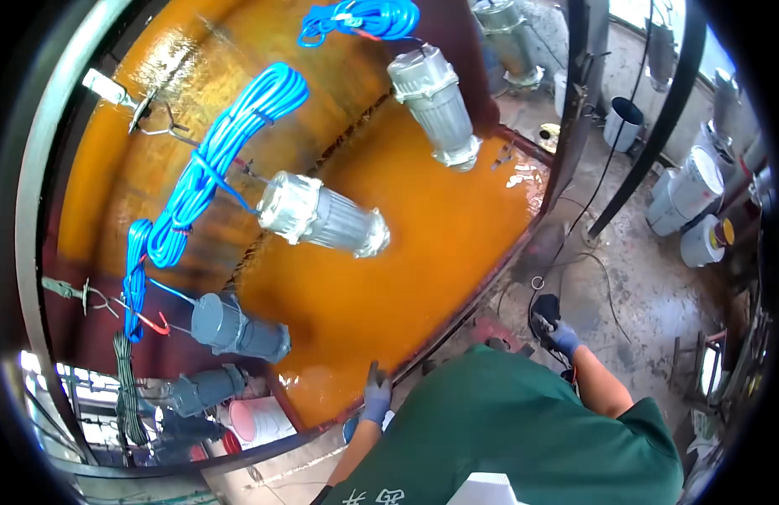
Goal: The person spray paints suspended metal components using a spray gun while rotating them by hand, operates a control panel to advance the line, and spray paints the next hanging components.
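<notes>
My left hand (375, 397), in a blue-grey glove, rests on the dark rim (457, 324) of a big tank with a glossy orange surface (389, 278); its fingers are stretched out and hold nothing. My right hand (563, 338), also gloved, is lower right of the tank over the concrete floor and grips a small black tool (546, 308) with a thin cable running from it. Silver ribbed pumps hang over the orange surface, one in the middle (322, 216) and one farther back (434, 103). A grey pump (238, 328) hangs to the left of my left hand.
Coils of blue cable (230, 151) hang from metal hooks (150, 118) beside the pumps. White buckets (696, 189) stand at the far right and a dark bucket (625, 119) near a black post (650, 135). A pink-lidded bucket (259, 421) sits lower left. Cables lie on the stained floor (650, 286).
</notes>
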`<act>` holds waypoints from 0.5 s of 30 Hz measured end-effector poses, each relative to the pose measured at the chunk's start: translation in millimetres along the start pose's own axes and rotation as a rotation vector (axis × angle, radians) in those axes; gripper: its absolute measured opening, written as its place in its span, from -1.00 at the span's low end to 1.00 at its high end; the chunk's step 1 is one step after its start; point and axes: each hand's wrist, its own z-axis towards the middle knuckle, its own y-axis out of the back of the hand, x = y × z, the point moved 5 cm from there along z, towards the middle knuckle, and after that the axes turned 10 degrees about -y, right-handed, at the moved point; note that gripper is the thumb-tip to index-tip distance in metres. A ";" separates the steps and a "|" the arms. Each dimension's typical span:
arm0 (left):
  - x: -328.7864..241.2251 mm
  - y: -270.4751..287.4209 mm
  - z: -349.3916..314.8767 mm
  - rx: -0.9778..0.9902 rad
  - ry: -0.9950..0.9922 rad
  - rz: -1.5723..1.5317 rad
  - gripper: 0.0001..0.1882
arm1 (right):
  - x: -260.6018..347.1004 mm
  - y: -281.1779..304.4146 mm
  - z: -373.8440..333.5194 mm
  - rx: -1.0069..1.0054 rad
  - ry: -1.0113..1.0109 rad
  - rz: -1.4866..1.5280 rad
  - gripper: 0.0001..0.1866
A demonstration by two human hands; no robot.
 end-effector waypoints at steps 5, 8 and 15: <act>-118.1 101.6 83.6 -0.250 -0.105 -0.123 -0.55 | 134.9 29.5 -33.0 -0.059 0.425 0.095 -0.68; -249.0 188.9 131.0 -0.448 -0.598 -0.044 -0.58 | 211.7 52.5 -80.3 -0.088 0.535 0.122 -0.65; -471.4 344.8 176.4 -0.795 -1.213 0.289 -0.56 | 285.5 64.8 -153.4 -0.255 0.814 0.336 -0.66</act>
